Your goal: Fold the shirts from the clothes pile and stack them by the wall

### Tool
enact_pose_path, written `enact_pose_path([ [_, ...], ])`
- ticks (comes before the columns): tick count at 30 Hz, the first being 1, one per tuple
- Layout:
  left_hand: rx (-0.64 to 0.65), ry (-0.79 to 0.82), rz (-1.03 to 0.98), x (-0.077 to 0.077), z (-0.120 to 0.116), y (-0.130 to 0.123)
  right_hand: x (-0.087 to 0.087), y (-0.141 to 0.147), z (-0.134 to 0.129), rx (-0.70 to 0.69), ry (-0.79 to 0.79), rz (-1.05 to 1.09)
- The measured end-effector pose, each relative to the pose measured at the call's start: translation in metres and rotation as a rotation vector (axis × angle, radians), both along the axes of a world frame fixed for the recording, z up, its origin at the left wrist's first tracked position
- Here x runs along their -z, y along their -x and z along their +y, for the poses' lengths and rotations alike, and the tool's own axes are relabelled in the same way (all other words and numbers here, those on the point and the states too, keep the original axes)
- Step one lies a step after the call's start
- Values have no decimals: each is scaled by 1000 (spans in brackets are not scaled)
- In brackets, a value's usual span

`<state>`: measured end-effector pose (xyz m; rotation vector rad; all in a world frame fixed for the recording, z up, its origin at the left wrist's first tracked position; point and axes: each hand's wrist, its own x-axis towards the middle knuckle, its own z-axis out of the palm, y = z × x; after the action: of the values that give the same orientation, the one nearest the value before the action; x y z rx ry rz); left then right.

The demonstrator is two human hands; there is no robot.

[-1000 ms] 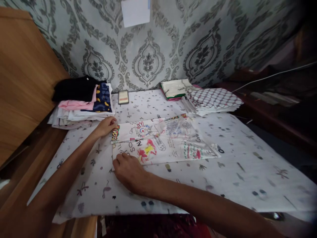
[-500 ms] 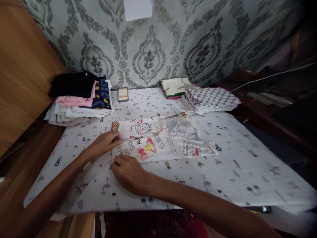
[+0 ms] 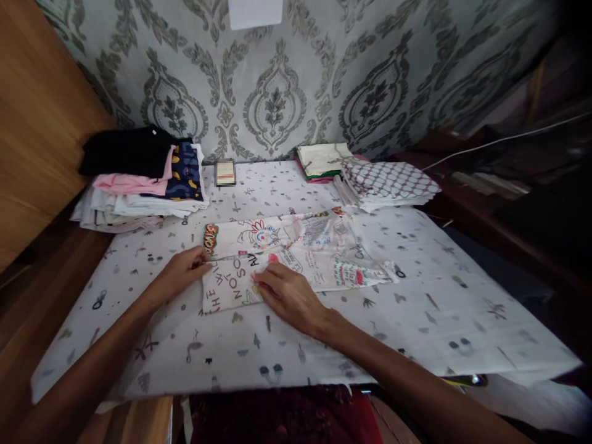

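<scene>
A folded white garment (image 3: 324,259) covered in coloured doodles and handwritten lettering lies in front of me on the table. At its left end my left hand (image 3: 182,274) pinches the edge between thumb and fingers, just below a bright comic-style patch of print. My right hand (image 3: 293,296) rests on the near half of the garment, fingers curled and pressed together on the fabric; whether cloth is caught beneath them is partly hidden. Wrinkles run across the right part of the garment.
A stack of folded clothes (image 3: 139,179) stands at the back left. Folded cloths (image 3: 324,157) and a patterned pile (image 3: 393,182) lie at the back right. A small framed card (image 3: 225,172) sits near the curtain (image 3: 272,80). A wooden panel (image 3: 41,111) borders the left.
My right hand has slid right along the near half of the garment, uncovering lettering at its left end. My left hand stays at the left edge. The view has shifted slightly.
</scene>
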<state>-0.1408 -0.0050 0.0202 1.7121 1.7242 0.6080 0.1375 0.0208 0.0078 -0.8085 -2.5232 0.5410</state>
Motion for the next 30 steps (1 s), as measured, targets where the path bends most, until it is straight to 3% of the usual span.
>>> enact_pose_path([
  [5, -38, 0, 59, 2, -3, -1, 0, 6, -14, -155, -42, -68],
  [11, -101, -41, 209, -10, -2, 7, -11, 26, -19, -300, 18, -107],
  [14, -143, -141, 282, -12, 17, 18, -18, 41, -22, -298, -14, -165],
  [18, -174, -222, 307, 0, 63, 31, -16, 67, -33, -278, -131, -245],
  [22, -84, -210, 327, 11, 96, 31, -5, 85, -40, -238, -221, -227],
  [25, -11, -203, 370, 12, 105, 29, -3, 86, -42, -244, -268, -218],
  [30, -8, -60, 280, 6, 109, 31, -13, 83, -44, -250, -277, -234],
])
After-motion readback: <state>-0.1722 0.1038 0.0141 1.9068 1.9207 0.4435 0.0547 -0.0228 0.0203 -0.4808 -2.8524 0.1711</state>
